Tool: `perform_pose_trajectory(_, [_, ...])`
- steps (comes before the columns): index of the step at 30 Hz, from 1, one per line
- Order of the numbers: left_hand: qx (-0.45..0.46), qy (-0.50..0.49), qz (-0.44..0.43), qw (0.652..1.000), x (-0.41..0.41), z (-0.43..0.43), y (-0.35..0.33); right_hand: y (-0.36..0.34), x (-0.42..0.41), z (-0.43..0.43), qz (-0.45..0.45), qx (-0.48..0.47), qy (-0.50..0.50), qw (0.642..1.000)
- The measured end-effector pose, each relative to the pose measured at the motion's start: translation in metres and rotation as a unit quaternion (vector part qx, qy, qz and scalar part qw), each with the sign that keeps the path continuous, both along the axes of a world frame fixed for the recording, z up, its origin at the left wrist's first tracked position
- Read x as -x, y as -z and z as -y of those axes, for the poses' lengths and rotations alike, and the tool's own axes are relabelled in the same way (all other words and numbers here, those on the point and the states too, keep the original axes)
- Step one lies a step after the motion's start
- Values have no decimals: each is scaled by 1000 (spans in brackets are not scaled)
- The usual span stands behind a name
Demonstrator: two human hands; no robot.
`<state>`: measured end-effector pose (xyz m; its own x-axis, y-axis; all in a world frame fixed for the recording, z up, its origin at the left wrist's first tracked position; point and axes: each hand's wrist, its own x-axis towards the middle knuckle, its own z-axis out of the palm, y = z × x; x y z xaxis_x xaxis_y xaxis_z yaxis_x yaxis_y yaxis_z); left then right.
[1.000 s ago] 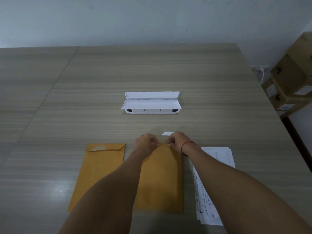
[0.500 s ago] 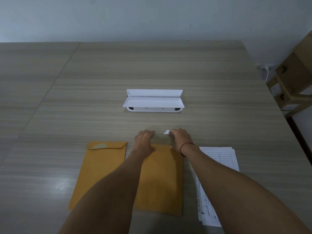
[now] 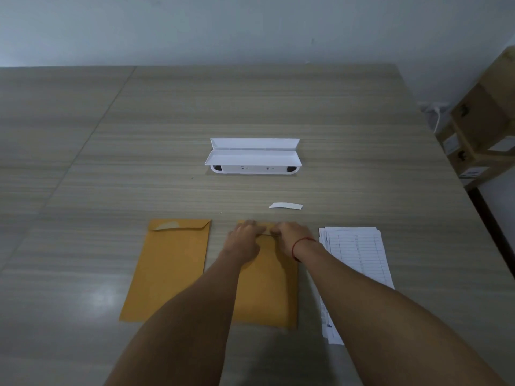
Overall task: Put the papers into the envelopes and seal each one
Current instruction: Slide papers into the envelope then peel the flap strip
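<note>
Two hands at far end of orange-brown paper envelope (image 3: pixel 267 288) on wood-grain worktop (image 3: pixel 348 168). Fingers of left hand (image 3: pixel 245 239) fairly straight, pressing flap down. Fingers of right hand (image 3: pixel 289 236) bent, tips at flap edge; pinching or only pressing, cannot tell. Just left of left hand: second orange-brown envelope (image 3: pixel 172 268), flap folded. Just right of right hand: stack of white printed papers (image 3: pixel 359 254). Just beyond right hand: small white paper strip (image 3: pixel 286 206). Farther beyond both hands: open white oblong plastic case (image 3: pixel 253 157).
</note>
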<state>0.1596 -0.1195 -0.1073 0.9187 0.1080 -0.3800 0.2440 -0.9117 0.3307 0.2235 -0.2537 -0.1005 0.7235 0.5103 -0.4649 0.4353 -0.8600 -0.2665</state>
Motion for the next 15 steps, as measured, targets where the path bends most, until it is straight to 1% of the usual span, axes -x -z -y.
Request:
perform_pose_trajectory(2, [2,9,-32,999,9,5,4,7,10,0,-4,42,-39,998])
perform_pose_trajectory(4, [-28,16,-52,998,17,8,8,13,18,0,-4,69,-52,996])
perform_pose_trajectory(7, [-73,7,-69,995,27,4,12,20,26,7,10,92,-41,995])
perform_pose_trajectory(10, [-100,1,-86,991,30,2,12,17,28,13,20,121,-22,992])
perform_pose_trajectory(12, [-109,1,-71,991,27,10,11,15,33,11,16,112,-10,994])
perform_pose_trajectory(15, [-96,16,-43,994,27,23,13,19,43,6,-3,59,-18,998])
